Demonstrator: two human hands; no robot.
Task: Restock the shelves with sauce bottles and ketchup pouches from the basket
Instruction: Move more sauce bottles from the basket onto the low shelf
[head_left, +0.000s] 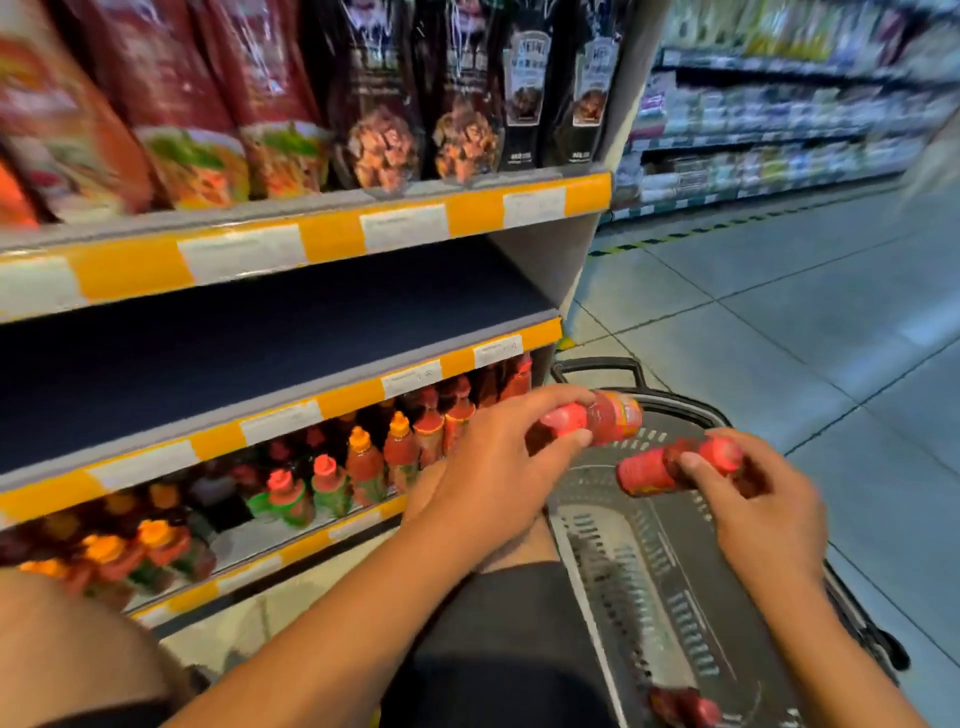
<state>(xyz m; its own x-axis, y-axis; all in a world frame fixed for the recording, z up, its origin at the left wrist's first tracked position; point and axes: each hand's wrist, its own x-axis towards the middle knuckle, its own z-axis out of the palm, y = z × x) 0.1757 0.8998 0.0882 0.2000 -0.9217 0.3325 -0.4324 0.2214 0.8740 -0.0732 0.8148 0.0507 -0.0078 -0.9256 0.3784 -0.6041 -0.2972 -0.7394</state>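
While the person crouches beside the shelving, each hand grips a small red sauce bottle lying on its side above the basket (649, 587). The left hand (498, 483) has its fingers curled over the cap end of one bottle (597, 418), thumb beneath, and holds it just in front of the lowest stocked shelf (291, 545). The right hand (763, 514) pinches the second bottle (675, 467) near its cap, the body of it pointing toward the left hand; the two bottles are near each other but apart. The basket is dark plastic with slotted walls and stands on the tiled floor (779, 322), its handle (597, 366) at the far end. One more red bottle (685, 709) lies in the bottom of it, at the near end. On the lowest shelf stand rows of sauce bottles (363, 462) with orange and red caps. The shelf above that (249, 358) shows a dark bare board. The top shelf carries standing pouches (197, 130), red ones to the left and dark ones to the right. Another aisle of goods (779, 114), blurred, runs across the background.
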